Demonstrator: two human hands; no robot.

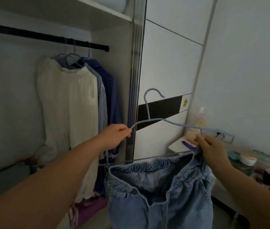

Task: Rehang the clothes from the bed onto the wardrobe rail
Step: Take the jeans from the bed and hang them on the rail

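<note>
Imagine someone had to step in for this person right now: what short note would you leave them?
Left hand: grips the left end of the light blue hanger.
Right hand: pinches the waistband of the denim garment near the hanger's right end, holding it up.
The denim garment hangs below the hanger in front of the open wardrobe; whether it is properly fastened on is hard to tell.
Done: three garments already hang on the black rail, a cream one in front.
Left: settle the denim on the hanger and hook it on the rail. The bed is out of view.
</note>
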